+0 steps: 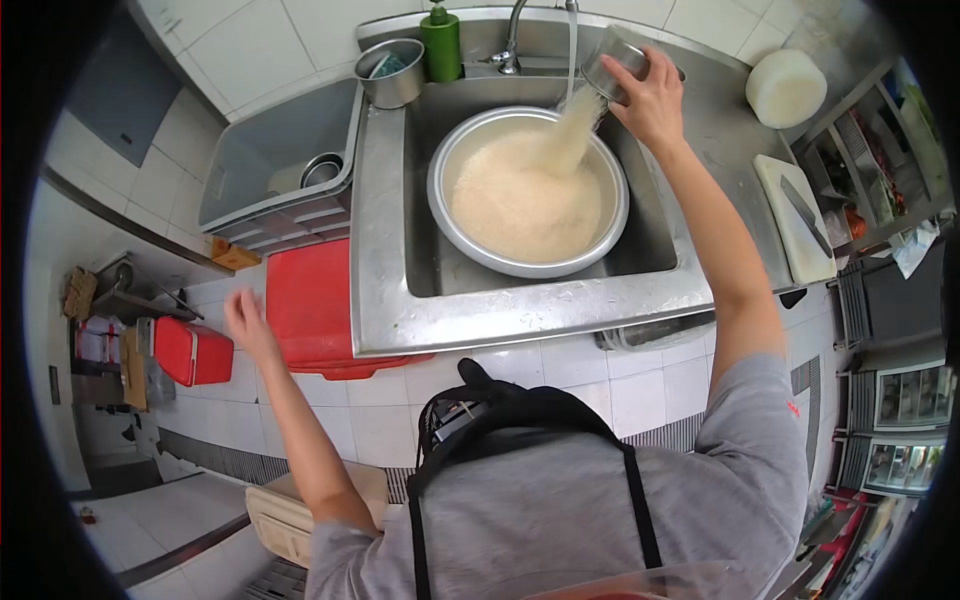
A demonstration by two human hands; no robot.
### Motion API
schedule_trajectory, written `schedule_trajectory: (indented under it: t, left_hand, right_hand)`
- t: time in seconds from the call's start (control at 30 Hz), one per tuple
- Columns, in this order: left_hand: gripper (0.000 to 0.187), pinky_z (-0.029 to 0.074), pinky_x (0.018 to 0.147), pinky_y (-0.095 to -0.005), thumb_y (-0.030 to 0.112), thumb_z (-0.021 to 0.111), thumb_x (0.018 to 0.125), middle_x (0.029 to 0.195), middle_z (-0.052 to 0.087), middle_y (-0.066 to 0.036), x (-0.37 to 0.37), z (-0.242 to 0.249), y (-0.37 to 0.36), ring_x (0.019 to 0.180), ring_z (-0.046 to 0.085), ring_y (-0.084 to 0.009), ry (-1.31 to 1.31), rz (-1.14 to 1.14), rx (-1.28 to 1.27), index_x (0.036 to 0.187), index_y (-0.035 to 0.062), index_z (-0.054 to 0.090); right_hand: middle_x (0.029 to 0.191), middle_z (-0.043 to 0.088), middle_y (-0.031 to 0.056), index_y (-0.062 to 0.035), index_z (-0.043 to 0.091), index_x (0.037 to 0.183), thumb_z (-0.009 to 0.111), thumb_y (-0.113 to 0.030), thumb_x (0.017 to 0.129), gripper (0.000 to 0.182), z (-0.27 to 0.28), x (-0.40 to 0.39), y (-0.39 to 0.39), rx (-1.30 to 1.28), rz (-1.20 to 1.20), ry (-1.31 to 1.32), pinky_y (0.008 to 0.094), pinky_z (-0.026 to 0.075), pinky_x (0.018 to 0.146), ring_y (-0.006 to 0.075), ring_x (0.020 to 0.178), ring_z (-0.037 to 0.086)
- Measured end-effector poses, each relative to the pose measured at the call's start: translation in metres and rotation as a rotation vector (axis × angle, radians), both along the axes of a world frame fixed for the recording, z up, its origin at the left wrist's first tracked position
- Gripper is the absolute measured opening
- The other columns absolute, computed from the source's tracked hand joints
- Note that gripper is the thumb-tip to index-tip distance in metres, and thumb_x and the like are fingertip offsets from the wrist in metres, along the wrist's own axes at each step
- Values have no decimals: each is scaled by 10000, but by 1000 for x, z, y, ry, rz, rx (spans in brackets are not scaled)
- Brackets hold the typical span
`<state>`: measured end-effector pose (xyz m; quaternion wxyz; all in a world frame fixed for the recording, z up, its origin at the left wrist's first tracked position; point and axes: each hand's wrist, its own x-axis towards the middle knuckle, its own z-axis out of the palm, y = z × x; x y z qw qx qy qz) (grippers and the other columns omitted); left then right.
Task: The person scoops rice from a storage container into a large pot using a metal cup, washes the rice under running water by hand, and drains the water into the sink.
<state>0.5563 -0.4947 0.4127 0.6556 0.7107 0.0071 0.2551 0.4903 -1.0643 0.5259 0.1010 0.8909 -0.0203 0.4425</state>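
Note:
My right hand grips a small metal cup, tipped over the right rim of a large round metal pot. Grains of rice stream from the cup into the pot, where pale rice covers the bottom. The pot sits inside a steel sink. Just left of the cup, a thin stream of water falls toward the pot. Off to the left, beside a red lidded bin, my left hand hangs in the air, slightly blurred, fingers loosely apart and holding nothing visible.
Behind the sink stand a faucet, a green pump bottle and a metal container. A grey tub is at left. On the right counter lies a white cutting board with a knife, near a round white block.

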Motion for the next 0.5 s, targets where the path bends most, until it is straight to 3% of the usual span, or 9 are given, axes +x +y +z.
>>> schedule_trajectory:
  t: [0.1, 0.17, 0.23, 0.3, 0.33, 0.4, 0.43, 0.47, 0.5]
  left_hand:
    - [98, 387, 676, -197, 99, 515, 830, 854, 514, -6, 65, 48, -104, 775, 470, -74, -178, -318, 105, 894, 24, 521]
    - [95, 399, 707, -197, 80, 536, 818, 870, 535, -14, 94, 77, -182, 793, 494, -77, -272, -467, 118, 886, 14, 533]
    - [122, 410, 704, -204, 92, 555, 808, 865, 557, -19, 111, 104, -257, 792, 513, -75, -365, -589, 221, 901, 15, 540]
    - [187, 401, 766, -226, 108, 532, 823, 947, 556, -66, 132, 124, -320, 859, 522, -121, -436, -727, 378, 977, 1, 522]
    - [180, 406, 751, -228, 109, 534, 820, 932, 556, -67, 129, 140, -350, 836, 528, -128, -458, -701, 477, 967, 6, 523]
    - [341, 341, 860, -291, 168, 542, 787, 1087, 462, -132, 136, 161, -402, 992, 444, -212, -404, -730, 644, 1093, 56, 443]
    - [520, 272, 984, -352, 226, 546, 758, 1255, 366, -196, 147, 163, -426, 1172, 354, -289, -320, -797, 713, 1228, 100, 363]
    - [495, 278, 976, -371, 221, 537, 759, 1233, 387, -195, 155, 164, -452, 1145, 369, -311, -422, -746, 815, 1201, 57, 384]
    - [476, 283, 969, -389, 216, 528, 759, 1211, 407, -194, 165, 166, -479, 1118, 384, -333, -538, -690, 911, 1173, 14, 405]
  right_hand:
    - [1148, 428, 120, -233, 507, 1154, 701, -217, 575, 611, -57, 27, -28, 467, -207, 106, 445, 333, 864, 334, 1078, 371]
    - [1134, 465, 157, -126, 440, 1216, 687, -263, 617, 662, -108, 46, -62, 1597, -6, 265, 382, 389, 843, 321, 1032, 439]
    - [1151, 477, 159, -70, 368, 1253, 678, -289, 644, 718, -159, 64, -73, 2058, -149, 186, 298, 417, 832, 270, 1001, 498]
    - [1173, 434, 110, -142, 282, 1301, 634, -248, 700, 704, -238, 101, -105, 1628, -367, 258, 371, 479, 684, 207, 946, 484]
    - [1010, 534, 108, -65, 415, 1208, 627, -214, 707, 564, -271, 124, -122, 1221, -358, 257, 330, 482, 535, 175, 778, 535]
    - [769, 581, 85, 3, 561, 975, 598, -161, 728, 298, -249, 160, -116, 1356, -109, 405, 304, 440, 436, 169, 568, 534]
    - [568, 532, 53, 12, 593, 770, 546, -117, 754, 139, -323, 208, -169, 960, 352, 434, 286, 374, 359, 147, 409, 461]
    - [556, 513, 62, 6, 571, 703, 500, -68, 767, 121, -232, 196, -120, 1359, -6, 584, 283, 373, 359, 140, 411, 450]
    - [559, 518, 70, 5, 576, 699, 506, -68, 766, 121, -215, 200, -112, 1618, 52, 571, 279, 380, 365, 145, 430, 473]
